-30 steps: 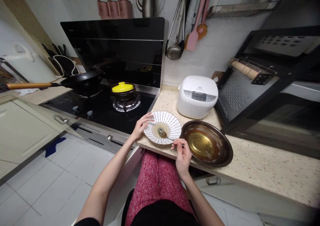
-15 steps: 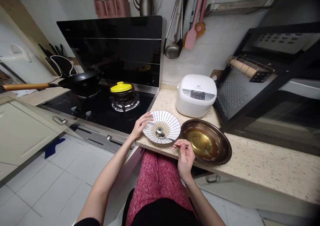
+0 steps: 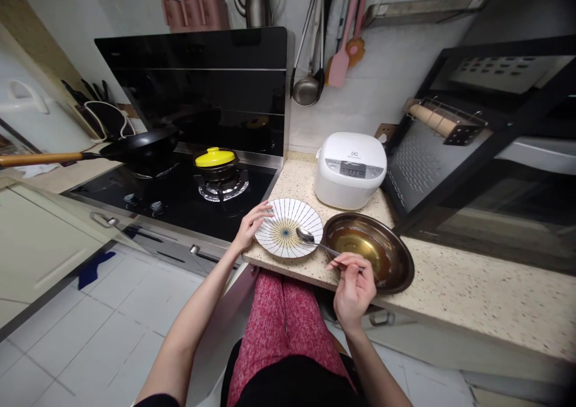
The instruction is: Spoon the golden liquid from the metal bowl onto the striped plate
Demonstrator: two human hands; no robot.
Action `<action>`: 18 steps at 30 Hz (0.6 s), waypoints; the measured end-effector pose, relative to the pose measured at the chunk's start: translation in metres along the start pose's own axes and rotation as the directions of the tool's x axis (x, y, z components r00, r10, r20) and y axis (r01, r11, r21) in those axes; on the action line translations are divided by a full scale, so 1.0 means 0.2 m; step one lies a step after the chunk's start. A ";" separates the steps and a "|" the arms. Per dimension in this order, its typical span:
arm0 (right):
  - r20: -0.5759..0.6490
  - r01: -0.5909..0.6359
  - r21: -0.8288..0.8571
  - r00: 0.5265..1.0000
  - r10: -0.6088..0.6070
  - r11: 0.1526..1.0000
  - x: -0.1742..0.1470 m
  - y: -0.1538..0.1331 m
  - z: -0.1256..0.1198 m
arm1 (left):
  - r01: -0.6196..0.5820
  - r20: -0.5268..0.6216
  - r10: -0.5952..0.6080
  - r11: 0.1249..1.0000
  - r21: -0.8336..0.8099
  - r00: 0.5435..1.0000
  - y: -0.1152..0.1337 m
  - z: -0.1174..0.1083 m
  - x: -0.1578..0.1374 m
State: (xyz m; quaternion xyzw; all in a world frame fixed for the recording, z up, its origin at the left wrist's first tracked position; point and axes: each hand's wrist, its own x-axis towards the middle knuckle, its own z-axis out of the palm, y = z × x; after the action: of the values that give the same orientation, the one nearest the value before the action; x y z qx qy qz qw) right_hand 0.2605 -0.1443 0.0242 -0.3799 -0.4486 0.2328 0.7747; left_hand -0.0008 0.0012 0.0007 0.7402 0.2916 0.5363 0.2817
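A round white plate (image 3: 278,246) with dark radiating lines sits at the counter's front edge. My left hand (image 3: 250,224) rests at its left rim, fingers stretched out over the edge. In my right hand (image 3: 354,290) a metal spoon (image 3: 306,235) is pinched by its handle. The spoon's bowl is over the right side of the plate. Its handle crosses the near left rim of a wide metal basin (image 3: 402,275), which stands beside the plate and holds a shallow, yellowish-looking liquid. My right hand partly covers the basin's near side.
Behind the plate and basin stands a white rice cooker (image 3: 351,173). To the left, the gas stove carries a small pot with a yellow lid (image 3: 215,157) and a black wok (image 3: 139,147) with a wooden handle. A dark rack (image 3: 434,149) borders the counter at right.
My right hand has moved right, drawing the spoon from the plate's middle toward its right rim. My left hand stays at the plate's left edge. The view has shifted slightly.
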 end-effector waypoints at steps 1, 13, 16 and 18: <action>-0.018 0.012 0.002 1.000 -0.012 1.000 0.01 -0.01 -0.01 | -0.003 0.000 0.003 1.000 0.001 1.000 0.00 0.00 0.00; -0.120 0.189 -0.214 0.969 -0.218 0.958 0.10 -0.04 -0.20 | -0.005 0.003 0.005 1.000 -0.002 1.000 0.01 0.00 0.00; -0.003 0.234 -0.301 0.969 -0.247 0.924 0.09 -0.01 -0.24 | -0.002 0.006 0.002 1.000 -0.002 1.000 0.01 0.00 0.00; 0.091 0.285 -0.347 0.958 -0.271 0.893 0.08 0.00 -0.26 | 0.003 0.005 -0.003 1.000 -0.002 1.000 0.01 0.00 0.00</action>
State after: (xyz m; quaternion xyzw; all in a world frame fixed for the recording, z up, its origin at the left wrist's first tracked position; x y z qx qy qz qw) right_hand 0.3143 -0.1534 0.0162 -0.4413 -0.5486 0.0421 0.7089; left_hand -0.0010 0.0005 0.0022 0.7408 0.2917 0.5343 0.2838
